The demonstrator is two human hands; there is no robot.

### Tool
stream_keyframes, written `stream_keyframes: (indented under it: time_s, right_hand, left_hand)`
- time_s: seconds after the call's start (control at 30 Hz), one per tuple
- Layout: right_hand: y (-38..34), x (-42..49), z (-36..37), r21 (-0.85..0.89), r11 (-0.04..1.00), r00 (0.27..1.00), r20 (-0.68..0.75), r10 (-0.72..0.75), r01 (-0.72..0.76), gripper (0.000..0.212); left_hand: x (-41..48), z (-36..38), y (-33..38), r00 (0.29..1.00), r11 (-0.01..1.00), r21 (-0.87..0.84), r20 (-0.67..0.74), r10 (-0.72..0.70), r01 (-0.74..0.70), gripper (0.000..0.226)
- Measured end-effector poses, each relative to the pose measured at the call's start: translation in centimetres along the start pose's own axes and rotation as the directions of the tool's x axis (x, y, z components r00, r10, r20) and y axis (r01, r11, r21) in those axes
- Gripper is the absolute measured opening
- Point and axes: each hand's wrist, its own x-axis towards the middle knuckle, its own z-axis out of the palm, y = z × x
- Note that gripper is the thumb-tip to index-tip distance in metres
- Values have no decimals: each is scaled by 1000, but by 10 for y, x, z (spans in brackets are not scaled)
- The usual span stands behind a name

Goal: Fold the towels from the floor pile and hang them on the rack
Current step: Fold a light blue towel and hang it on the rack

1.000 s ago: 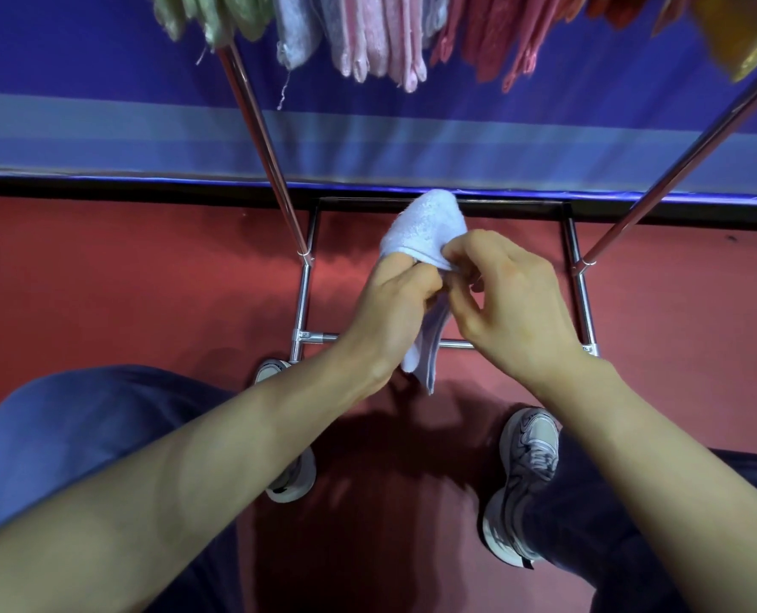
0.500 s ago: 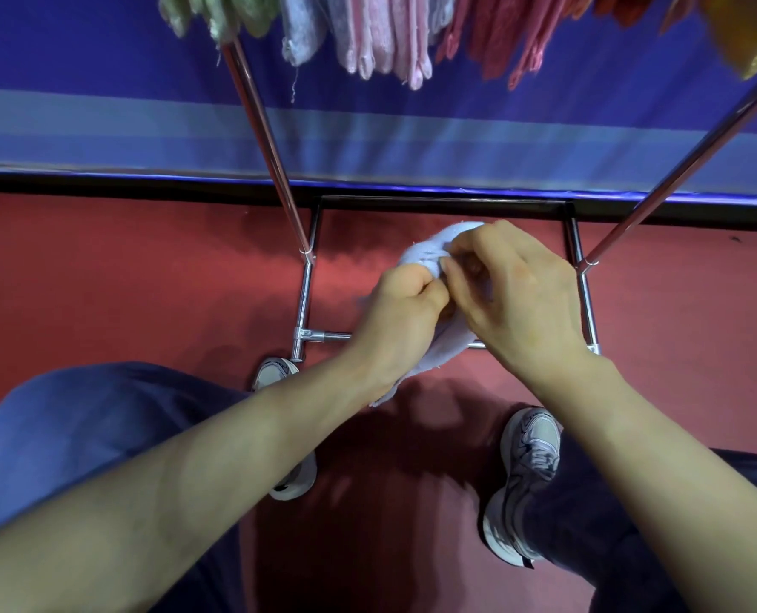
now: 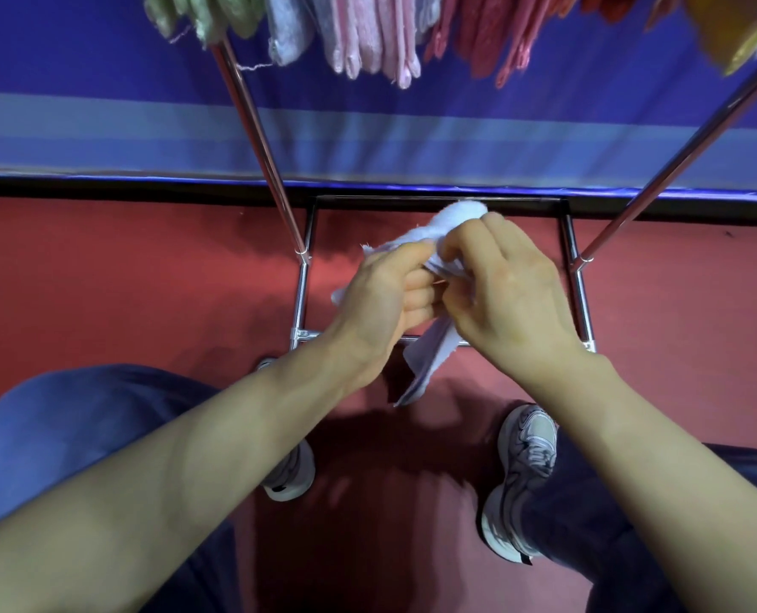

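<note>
A small white towel (image 3: 432,230) is bunched between both hands, above the red floor in front of the rack. My left hand (image 3: 381,298) grips its left side with curled fingers. My right hand (image 3: 507,298) pinches the top right of the cloth. A loose end of the towel hangs below the hands. The chrome rack (image 3: 259,130) rises on two slanted poles, and several folded towels (image 3: 368,33) in green, grey, pink, red and yellow hang along the top edge of the view.
The rack's base frame (image 3: 299,303) lies on the red floor (image 3: 102,280) just ahead of my two sneakers (image 3: 522,475). A blue striped wall (image 3: 412,134) stands behind the rack. The floor pile is out of view.
The towel's top first dropped into a bunch between my hands, and it now stands up a little again. A folded end now hangs lower beneath them. Both hands kept their hold.
</note>
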Motion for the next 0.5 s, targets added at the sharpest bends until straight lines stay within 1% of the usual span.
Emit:
stream_keyframes:
  time_s: [0.1, 0.2, 0.27, 0.33, 0.43, 0.5]
  right_hand:
    - [1, 1, 1, -2, 988, 988, -26, 154, -154, 29]
    - [7, 3, -3, 16, 976, 974, -59, 219, -218, 27]
    - [10, 4, -6, 22, 977, 974, -75, 213, -212, 23]
    - [11, 2, -6, 30, 985, 984, -48, 170, -169, 21]
    - [8, -2, -3, 52, 994, 996, 6, 94, -95, 21]
    - [7, -2, -3, 66, 995, 997, 27, 68, -69, 21]
  left_hand:
    - [-2, 7, -1, 998, 999, 10, -44, 34, -33, 32]
    - [-2, 8, 1, 992, 996, 25, -83, 92, -90, 24]
    - [-1, 7, 4, 986, 993, 29, -122, 117, -114, 28]
    - [-1, 6, 7, 981, 992, 43, -145, 127, -122, 35]
    - [-3, 6, 8, 980, 989, 34, -137, 145, -141, 26]
    - [-4, 4, 7, 978, 983, 65, -114, 177, -170, 19]
